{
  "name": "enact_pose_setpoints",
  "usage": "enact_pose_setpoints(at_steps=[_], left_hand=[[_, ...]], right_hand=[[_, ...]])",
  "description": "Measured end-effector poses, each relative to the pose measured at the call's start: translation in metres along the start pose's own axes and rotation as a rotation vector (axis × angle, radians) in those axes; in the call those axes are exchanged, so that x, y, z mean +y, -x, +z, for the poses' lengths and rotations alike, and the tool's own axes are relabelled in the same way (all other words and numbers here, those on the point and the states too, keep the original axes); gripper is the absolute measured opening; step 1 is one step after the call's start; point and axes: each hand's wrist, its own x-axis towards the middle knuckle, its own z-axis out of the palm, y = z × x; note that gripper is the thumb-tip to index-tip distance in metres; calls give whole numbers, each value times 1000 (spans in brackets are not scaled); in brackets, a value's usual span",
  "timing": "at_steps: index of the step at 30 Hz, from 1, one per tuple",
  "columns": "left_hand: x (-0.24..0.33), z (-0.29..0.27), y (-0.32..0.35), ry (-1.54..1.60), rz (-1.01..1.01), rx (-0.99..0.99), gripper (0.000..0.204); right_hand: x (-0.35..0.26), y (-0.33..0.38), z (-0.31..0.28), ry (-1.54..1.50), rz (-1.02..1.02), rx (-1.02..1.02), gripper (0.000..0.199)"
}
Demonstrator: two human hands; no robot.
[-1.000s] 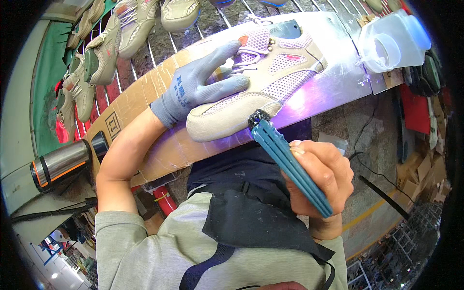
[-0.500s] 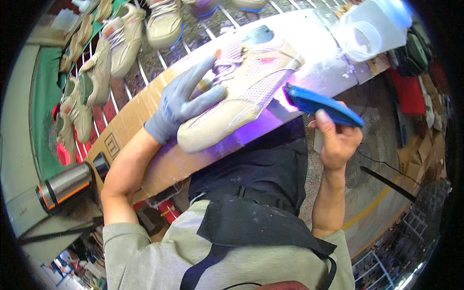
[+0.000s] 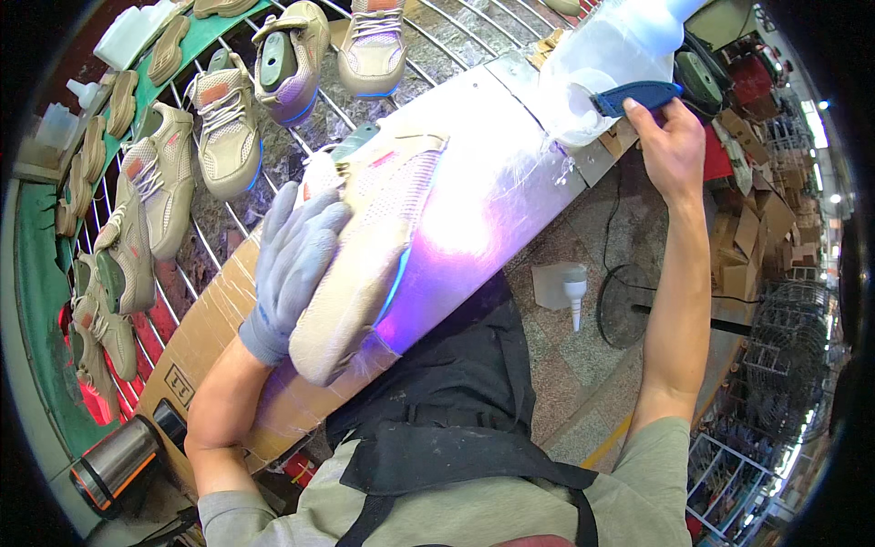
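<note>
A beige sneaker with pale mesh sides rests on the work board, its toe pointing toward me, and a blue line glows along its lower edge. My left hand, in a grey glove, grips its left side with the fingers close together; the thumb is hidden. At the far right, my bare right hand pinches a dark blue brush between thumb and fingers. Its tip is at the mouth of a translucent plastic container; the bristles are hard to make out.
Several similar sneakers stand on a metal-rod rack beyond the cardboard-covered board. Loose soles lie at far left. A steel flask is at the lower left. On the floor are a white funnel-like piece and a round black base.
My right hand has carried the brush away from the sneaker, up and right to the container. The sneaker has turned more upright in view, and my left hand has shifted along its side.
</note>
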Motion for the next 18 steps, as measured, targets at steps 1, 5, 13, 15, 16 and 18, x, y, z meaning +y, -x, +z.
enact_pose_setpoints(at_steps=[1,5,13,15,16,18], left_hand=[[-2,-5,4,0,0,0,80],[-2,-18,6,47,-54,-1,83],[16,-19,-4,90,-95,19,57],[25,-19,-14,87,-95,43,57],[27,-19,-20,77,-87,36,55],[33,-21,-31,44,-73,26,53]], right_hand=[[-6,-4,6,92,-13,-41,23],[5,-17,24,189,-60,-211,23],[47,-5,14,-590,430,-48,19],[58,5,17,-850,497,-89,21],[67,12,20,-961,556,-201,20],[58,27,17,-1067,518,-172,18]])
